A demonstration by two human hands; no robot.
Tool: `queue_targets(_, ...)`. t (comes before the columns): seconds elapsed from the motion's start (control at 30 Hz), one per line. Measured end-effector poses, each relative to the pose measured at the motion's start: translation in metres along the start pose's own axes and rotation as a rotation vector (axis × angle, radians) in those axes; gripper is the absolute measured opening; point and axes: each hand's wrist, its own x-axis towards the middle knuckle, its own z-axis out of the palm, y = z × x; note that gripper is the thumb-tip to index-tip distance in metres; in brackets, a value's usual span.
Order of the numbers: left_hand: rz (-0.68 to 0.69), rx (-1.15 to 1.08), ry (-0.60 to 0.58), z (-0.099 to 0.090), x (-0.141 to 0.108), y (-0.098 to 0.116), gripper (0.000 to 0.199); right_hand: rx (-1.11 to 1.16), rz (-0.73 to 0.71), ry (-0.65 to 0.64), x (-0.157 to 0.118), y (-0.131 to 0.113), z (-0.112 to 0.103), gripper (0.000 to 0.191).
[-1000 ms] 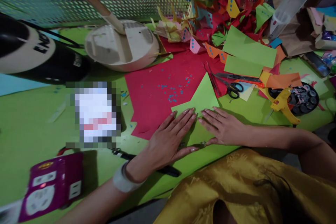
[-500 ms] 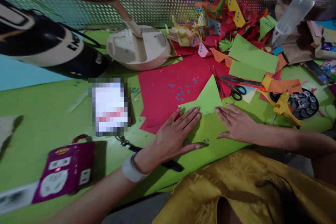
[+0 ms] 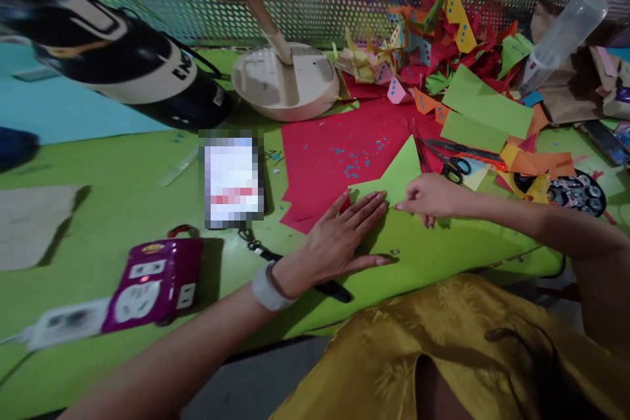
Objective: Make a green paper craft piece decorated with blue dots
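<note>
A folded sheet of light green paper [image 3: 401, 174] lies partly on a red sheet [image 3: 315, 164], with one corner pointing away from me. My left hand [image 3: 344, 230] lies flat, fingers stretched and thumb apart, fingertips on the paper's near left edge. My right hand [image 3: 430, 198] is closed with curled fingers, one extended fingertip pressing the near edge beside the left fingertips. I see nothing held in it. Small blue dots are scattered over the red sheet. Scissors [image 3: 455, 169] and an orange-handled cutter [image 3: 480, 153] rest just beyond my right hand.
A fan base [image 3: 290, 95] and black bottle [image 3: 162, 72] stand at the back left. A blurred-out rectangle [image 3: 231, 180] with a strap and a purple power socket [image 3: 157, 282] lie left. Cut paper [image 3: 418, 56] is heaped behind, beside a clear plastic bottle [image 3: 566, 39].
My right hand has gone from flat and spread to curled, and shifted left along the paper's edge. The left hand stays in place on the paper. The view has turned slightly left.
</note>
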Motion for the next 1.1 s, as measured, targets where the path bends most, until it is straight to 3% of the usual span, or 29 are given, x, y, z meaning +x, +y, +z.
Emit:
queue_targets(0.13,0.015,0.015,0.018,0.002,0.000,0.000,0.096,0.146,0.097,-0.174,0.034,-0.003,0.004,0.036)
queue_targets(0.3,0.025,0.012,0.024,0.002,-0.001,0.000,0.098,0.221,0.126,-0.239,0.039,-0.001,0.005,0.038)
queue_targets(0.57,0.026,0.027,0.036,-0.001,-0.001,0.001,0.098,0.235,0.139,-0.157,0.027,0.004,-0.002,0.040)
queue_targets(0.9,0.026,0.026,0.048,-0.001,0.000,0.001,0.097,0.223,0.247,0.001,-0.005,0.055,-0.034,0.036)
queue_targets(1.1,0.004,-0.013,0.006,-0.003,0.000,0.001,0.096,0.293,0.191,-0.032,0.000,0.037,-0.031,0.040)
